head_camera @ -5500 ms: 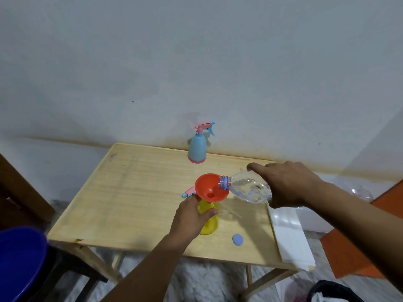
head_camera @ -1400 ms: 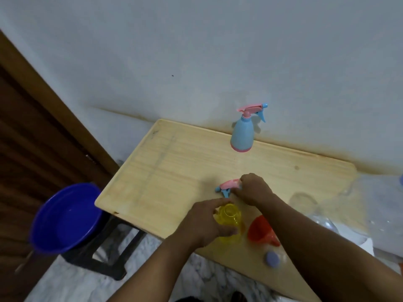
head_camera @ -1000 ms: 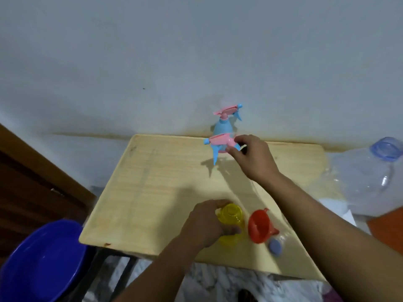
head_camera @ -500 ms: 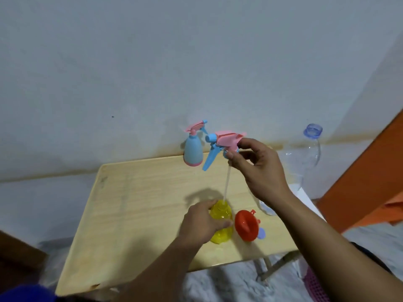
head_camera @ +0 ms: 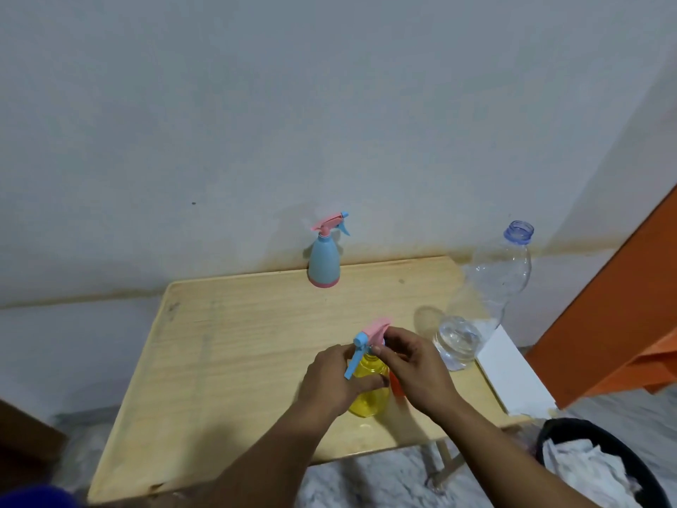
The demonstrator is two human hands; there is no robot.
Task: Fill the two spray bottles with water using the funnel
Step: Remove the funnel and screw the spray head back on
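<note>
While both forearms reach in from the lower edge of the head view, the left hand (head_camera: 331,379) is curled round the body of the translucent yellow plastic spray bottle (head_camera: 368,392), which stands upright on the pale wooden table (head_camera: 238,346). Its fingers wrap the near side of the bottle and cover much of the shoulder. Directly above and just right of that hand, the right hand (head_camera: 410,364) pinches the pink and blue trigger spray head (head_camera: 366,341) at its collar, over the bottle's neck; the fingertips hide the joint, so whether the head is seated or threaded cannot be told. The blue trigger lever hangs down in front of the left hand's knuckles.

Behind the right wrist, only a sliver of the orange-red plastic funnel (head_camera: 395,386) shows; its shape and how it lies are hidden. Just right of the right hand stands a large clear plastic water bottle (head_camera: 487,295), uncapped, with a little water in its base; it looks stretched toward the frame edge. Well beyond both hands, at the far table edge by the wall, a light-blue spray bottle with a pink base (head_camera: 324,262) stands upright, its head fitted.

Right of the right forearm, a dark bin holding white crumpled material (head_camera: 586,467) is cut off by the frame. Left of the left forearm, a blue blurred shape (head_camera: 33,498) at the bottom corner cannot be identified.
</note>
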